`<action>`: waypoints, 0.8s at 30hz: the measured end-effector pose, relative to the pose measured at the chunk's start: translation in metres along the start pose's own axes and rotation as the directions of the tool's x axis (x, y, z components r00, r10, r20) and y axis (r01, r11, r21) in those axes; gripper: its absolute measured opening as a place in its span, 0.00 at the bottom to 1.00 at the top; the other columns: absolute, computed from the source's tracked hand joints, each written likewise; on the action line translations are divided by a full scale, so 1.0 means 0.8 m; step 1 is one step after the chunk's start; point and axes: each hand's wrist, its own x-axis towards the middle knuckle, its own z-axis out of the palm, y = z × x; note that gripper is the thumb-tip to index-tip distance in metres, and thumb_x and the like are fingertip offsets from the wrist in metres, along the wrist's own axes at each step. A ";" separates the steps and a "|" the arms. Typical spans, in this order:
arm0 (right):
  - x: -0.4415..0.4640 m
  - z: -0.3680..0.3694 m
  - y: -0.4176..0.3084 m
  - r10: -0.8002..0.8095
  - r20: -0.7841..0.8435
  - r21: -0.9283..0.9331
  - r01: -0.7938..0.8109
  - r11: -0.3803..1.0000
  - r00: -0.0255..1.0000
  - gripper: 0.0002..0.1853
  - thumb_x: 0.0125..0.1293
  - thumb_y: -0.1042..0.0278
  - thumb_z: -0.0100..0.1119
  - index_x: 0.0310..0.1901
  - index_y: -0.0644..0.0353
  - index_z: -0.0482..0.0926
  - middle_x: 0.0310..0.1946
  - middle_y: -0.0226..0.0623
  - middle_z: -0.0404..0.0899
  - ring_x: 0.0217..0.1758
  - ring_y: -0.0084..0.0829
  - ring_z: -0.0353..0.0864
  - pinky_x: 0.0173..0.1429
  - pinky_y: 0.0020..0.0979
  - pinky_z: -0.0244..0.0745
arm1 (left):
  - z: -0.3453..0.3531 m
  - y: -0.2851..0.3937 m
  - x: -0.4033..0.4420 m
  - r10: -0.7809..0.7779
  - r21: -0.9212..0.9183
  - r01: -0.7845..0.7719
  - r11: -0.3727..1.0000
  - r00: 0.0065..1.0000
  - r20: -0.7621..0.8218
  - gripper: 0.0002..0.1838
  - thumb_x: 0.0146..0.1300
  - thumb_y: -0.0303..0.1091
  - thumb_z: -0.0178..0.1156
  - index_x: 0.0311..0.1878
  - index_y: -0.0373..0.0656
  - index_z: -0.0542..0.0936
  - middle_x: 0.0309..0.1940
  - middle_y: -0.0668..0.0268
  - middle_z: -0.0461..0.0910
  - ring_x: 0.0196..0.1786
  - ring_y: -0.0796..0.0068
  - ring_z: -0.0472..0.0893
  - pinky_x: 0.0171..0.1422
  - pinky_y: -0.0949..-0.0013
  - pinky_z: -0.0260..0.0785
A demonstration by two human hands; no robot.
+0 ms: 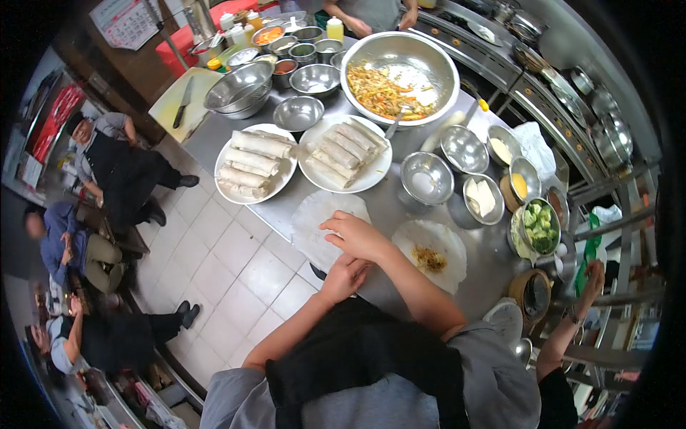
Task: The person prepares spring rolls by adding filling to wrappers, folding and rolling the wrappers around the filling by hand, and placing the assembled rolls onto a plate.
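A thin round wrapper [311, 222] lies at the table's near edge. Over its right part is my right hand [354, 234], fingers apart and nothing visible in them. Just below it my left hand [344, 277] is closed, its fingers curled near my right forearm; whatever they hold is hidden. To the right, a second wrapper [454, 250] lies flat with a small heap of brown and yellow filling [430, 259] on it. Beyond the hands, stacked pale rolls fill a left plate [223, 187] and a right plate [382, 166].
A large steel bowl [446, 68] holds shredded filling and a spoon. Small bowls stand at the right, one with green vegetables [541, 227]. A knife [184, 102] rests on a board [161, 107]. People are at the left, the far side and the right edge.
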 end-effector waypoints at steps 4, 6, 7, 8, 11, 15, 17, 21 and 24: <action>-0.016 -0.002 0.002 0.031 0.018 -0.025 -0.030 0.999 0.999 0.16 0.68 0.65 0.61 0.54 0.59 0.83 0.46 0.46 0.78 0.50 0.49 0.80 0.56 0.42 0.76 | 0.008 0.004 -0.002 0.014 -0.015 -0.013 1.000 1.000 0.027 0.17 0.56 0.20 0.65 0.50 0.39 0.83 0.45 0.52 0.81 0.49 0.46 0.79 0.54 0.53 0.74; -0.019 -0.001 0.007 0.042 0.016 -0.029 -0.042 0.999 0.999 0.15 0.67 0.65 0.62 0.53 0.59 0.83 0.47 0.46 0.79 0.51 0.49 0.80 0.57 0.43 0.76 | 0.010 0.007 -0.001 0.019 -0.032 -0.017 0.999 0.998 0.052 0.16 0.56 0.20 0.65 0.50 0.39 0.84 0.45 0.52 0.81 0.49 0.47 0.79 0.54 0.53 0.74; -0.020 -0.001 0.009 0.049 0.013 -0.022 -0.049 0.999 0.999 0.15 0.66 0.64 0.62 0.53 0.58 0.83 0.48 0.46 0.79 0.52 0.50 0.80 0.57 0.43 0.76 | 0.011 0.009 0.000 0.018 -0.039 -0.016 0.999 0.998 0.061 0.16 0.56 0.20 0.65 0.50 0.39 0.84 0.46 0.52 0.81 0.50 0.47 0.79 0.54 0.53 0.74; -0.020 0.000 0.011 0.055 0.014 -0.013 -0.055 0.998 0.998 0.15 0.65 0.64 0.63 0.52 0.57 0.84 0.49 0.47 0.79 0.52 0.50 0.80 0.58 0.44 0.76 | 0.011 0.008 0.000 0.028 -0.037 -0.026 0.999 0.998 0.055 0.16 0.56 0.20 0.65 0.49 0.39 0.84 0.46 0.53 0.81 0.50 0.48 0.80 0.54 0.54 0.74; -0.016 -0.002 0.015 0.043 0.031 -0.049 -0.041 0.998 0.999 0.15 0.65 0.64 0.63 0.52 0.57 0.84 0.49 0.47 0.79 0.53 0.49 0.80 0.57 0.43 0.76 | 0.011 0.006 0.000 0.044 -0.021 -0.043 0.999 0.998 0.051 0.16 0.56 0.20 0.64 0.49 0.39 0.84 0.47 0.54 0.81 0.50 0.50 0.80 0.54 0.55 0.74; -0.044 -0.054 0.020 0.173 -0.056 0.014 -0.172 0.985 0.983 0.13 0.63 0.65 0.64 0.48 0.58 0.84 0.46 0.45 0.81 0.50 0.47 0.82 0.55 0.41 0.77 | 0.005 0.002 0.011 0.089 0.016 -0.091 0.996 0.991 0.103 0.16 0.58 0.21 0.64 0.51 0.40 0.83 0.51 0.57 0.81 0.54 0.53 0.79 0.58 0.58 0.74; -0.080 -0.094 0.037 0.268 -0.114 -0.050 -0.275 0.960 0.957 0.12 0.61 0.66 0.65 0.45 0.58 0.84 0.43 0.44 0.82 0.48 0.46 0.83 0.53 0.41 0.78 | 0.008 -0.002 0.030 0.141 0.035 -0.147 0.989 0.981 0.133 0.16 0.58 0.22 0.65 0.51 0.41 0.83 0.52 0.59 0.80 0.54 0.54 0.79 0.59 0.58 0.74; -0.151 -0.128 0.095 0.490 -0.139 -0.173 -0.508 0.844 0.861 0.09 0.57 0.67 0.67 0.38 0.59 0.85 0.37 0.45 0.85 0.42 0.45 0.85 0.47 0.40 0.79 | 0.028 -0.006 0.072 0.192 0.026 -0.207 0.978 0.942 0.274 0.19 0.59 0.29 0.67 0.55 0.44 0.81 0.55 0.60 0.79 0.57 0.56 0.77 0.62 0.57 0.71; -0.185 -0.135 0.108 0.593 -0.170 -0.143 -0.616 0.775 0.787 0.08 0.55 0.68 0.68 0.36 0.60 0.86 0.33 0.44 0.86 0.37 0.42 0.86 0.43 0.39 0.79 | 0.061 -0.007 0.107 0.267 -0.009 -0.282 0.959 0.895 0.357 0.21 0.60 0.34 0.68 0.57 0.46 0.80 0.57 0.61 0.79 0.59 0.58 0.77 0.65 0.57 0.69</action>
